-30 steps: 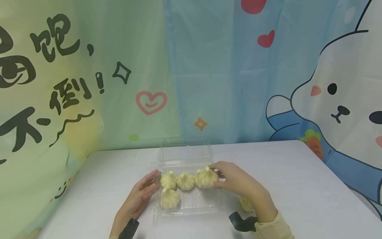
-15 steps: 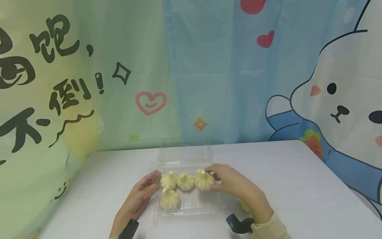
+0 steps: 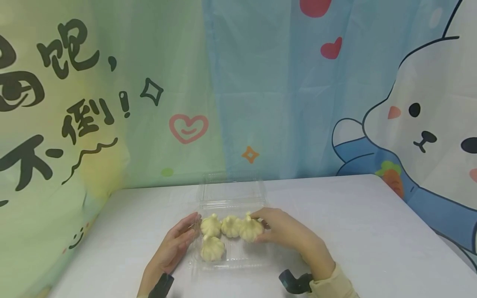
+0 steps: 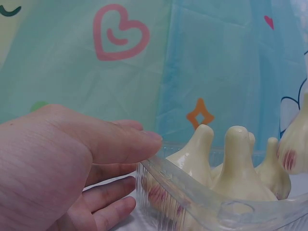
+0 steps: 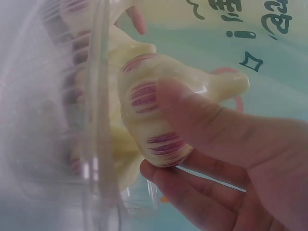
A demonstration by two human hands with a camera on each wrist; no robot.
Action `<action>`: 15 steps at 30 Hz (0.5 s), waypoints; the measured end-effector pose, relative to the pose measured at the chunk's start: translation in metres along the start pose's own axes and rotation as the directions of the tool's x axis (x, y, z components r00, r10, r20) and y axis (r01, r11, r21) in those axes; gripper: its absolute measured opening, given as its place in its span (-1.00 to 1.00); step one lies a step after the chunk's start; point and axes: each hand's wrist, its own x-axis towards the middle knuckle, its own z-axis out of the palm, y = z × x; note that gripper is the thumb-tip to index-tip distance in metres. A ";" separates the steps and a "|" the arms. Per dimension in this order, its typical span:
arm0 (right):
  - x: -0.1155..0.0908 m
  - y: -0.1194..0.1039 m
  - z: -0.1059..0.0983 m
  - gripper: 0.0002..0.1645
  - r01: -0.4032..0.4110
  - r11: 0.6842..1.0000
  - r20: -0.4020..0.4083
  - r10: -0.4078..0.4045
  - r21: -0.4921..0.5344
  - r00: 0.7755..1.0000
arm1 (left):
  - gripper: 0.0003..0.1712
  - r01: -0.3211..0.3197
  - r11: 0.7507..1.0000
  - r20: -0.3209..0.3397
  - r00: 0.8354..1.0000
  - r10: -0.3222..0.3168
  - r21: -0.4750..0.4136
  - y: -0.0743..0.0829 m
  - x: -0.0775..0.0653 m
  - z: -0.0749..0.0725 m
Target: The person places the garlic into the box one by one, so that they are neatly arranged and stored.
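Note:
My right hand (image 3: 283, 227) pinches a garlic bulb (image 3: 250, 229) between thumb and fingertips, over the right back part of a clear plastic box (image 3: 246, 261). Purple streaks mark this pale bulb in the right wrist view, where it is tilted with its stem away from the box. Inside the box are three more garlic bulbs: one at the back left (image 3: 210, 225), one at the back middle (image 3: 230, 226), and one at the front left (image 3: 212, 248). My left hand (image 3: 175, 242) rests against the box's left side, thumb (image 4: 139, 144) along the rim corner, fingers relaxed beside the wall.
The box's clear lid (image 3: 232, 192) lies folded back behind it on the white table (image 3: 365, 231). A printed curtain (image 3: 253, 91) hangs right behind the table's back edge. Dark camera mounts (image 3: 296, 282) sit at both wrists.
My right hand has moved left and slightly down with the garlic bulb, bringing it up to the back-middle one. Another bulb on the table has become hidden behind the right wrist. The left hand stays put.

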 end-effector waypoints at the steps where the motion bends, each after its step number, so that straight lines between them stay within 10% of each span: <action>1: 0.000 0.000 0.000 -0.35 0.002 1.000 0.003 -0.002 -0.003 1.000 | -0.35 -0.002 1.000 0.001 1.000 0.002 -0.001 0.000 0.000 0.000; 15: 0.004 -0.005 0.011 -0.35 0.064 0.996 0.033 -0.062 -0.070 0.998 | -0.37 -0.008 1.000 0.018 1.000 0.008 -0.009 -0.002 0.001 -0.002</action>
